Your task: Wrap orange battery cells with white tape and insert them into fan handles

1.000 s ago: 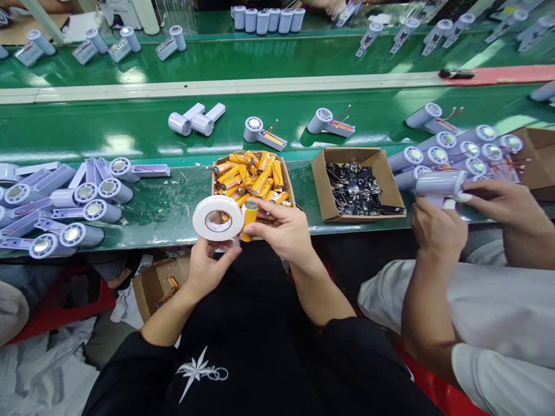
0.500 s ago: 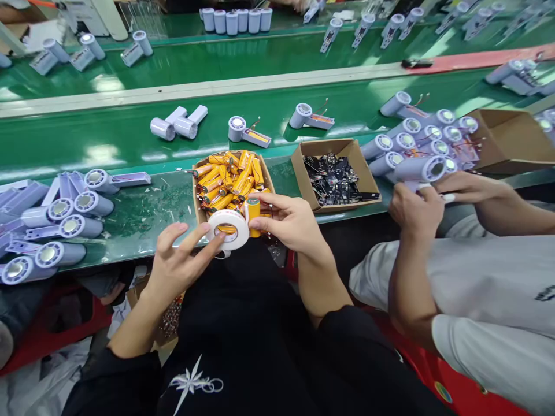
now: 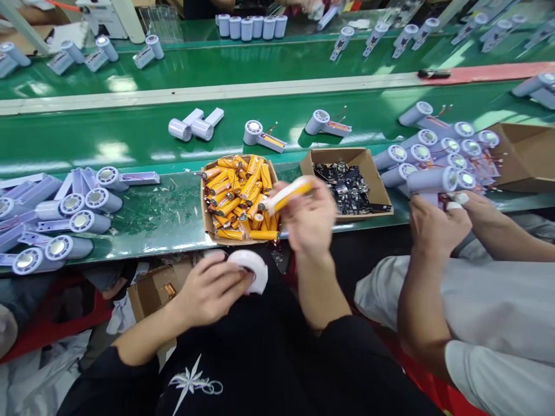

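My left hand [image 3: 214,286] is closed on a roll of white tape [image 3: 255,269], held low in front of my chest. Raised above and to the right of it, my right hand [image 3: 310,216] grips an orange battery [image 3: 289,196] with a white strip along its side; this hand is slightly blurred. The battery and the tape roll are apart. Behind my hands, a cardboard box [image 3: 208,222] full of orange batteries [image 3: 236,188] sits at the edge of the green bench.
Right of the batteries stands a box [image 3: 381,190] of black circuit boards [image 3: 344,185]. Lavender housings [image 3: 89,221] are piled at left, with more [image 3: 433,150] at right. A co-worker's hands [image 3: 437,225] hold a housing at right. Several housings lie on the green belt [image 3: 143,133].
My right hand has lifted the battery away from the tape roll, up and to the right. My left hand has lowered with the roll and closed more around it. The view has shifted slightly.
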The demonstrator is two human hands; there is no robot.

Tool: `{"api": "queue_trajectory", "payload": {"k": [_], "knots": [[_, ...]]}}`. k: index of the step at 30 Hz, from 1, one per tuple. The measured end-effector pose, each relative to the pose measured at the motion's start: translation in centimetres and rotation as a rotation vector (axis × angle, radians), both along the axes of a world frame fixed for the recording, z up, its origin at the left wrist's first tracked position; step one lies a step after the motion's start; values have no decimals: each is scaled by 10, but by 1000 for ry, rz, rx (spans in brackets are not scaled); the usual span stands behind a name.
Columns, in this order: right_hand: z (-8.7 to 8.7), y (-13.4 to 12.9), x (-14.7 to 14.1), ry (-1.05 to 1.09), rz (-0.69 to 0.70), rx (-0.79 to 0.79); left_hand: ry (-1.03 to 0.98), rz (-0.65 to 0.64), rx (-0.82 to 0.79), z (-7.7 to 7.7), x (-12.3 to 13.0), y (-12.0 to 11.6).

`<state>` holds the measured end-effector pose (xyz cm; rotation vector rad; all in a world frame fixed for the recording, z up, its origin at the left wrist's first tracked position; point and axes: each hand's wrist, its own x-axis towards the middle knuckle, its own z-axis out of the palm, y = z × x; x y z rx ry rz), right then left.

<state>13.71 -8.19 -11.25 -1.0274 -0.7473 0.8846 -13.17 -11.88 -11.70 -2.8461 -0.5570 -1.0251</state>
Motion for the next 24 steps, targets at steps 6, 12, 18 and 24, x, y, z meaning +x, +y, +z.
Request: {"api": "queue_trajectory", "payload": {"k": [6, 12, 18, 24], "knots": [[-6, 10, 67, -3, -170, 82, 101, 392, -113, -39, -119, 51], [-37, -33, 51, 111, -18, -122, -39, 494, -183, -43, -99, 152], [-31, -37, 55, 78, -94, -45, 251, 762, -254, 11, 39, 322], [-43, -72, 64, 83, -90, -60, 617, 602, -461, 16, 101, 387]]}}
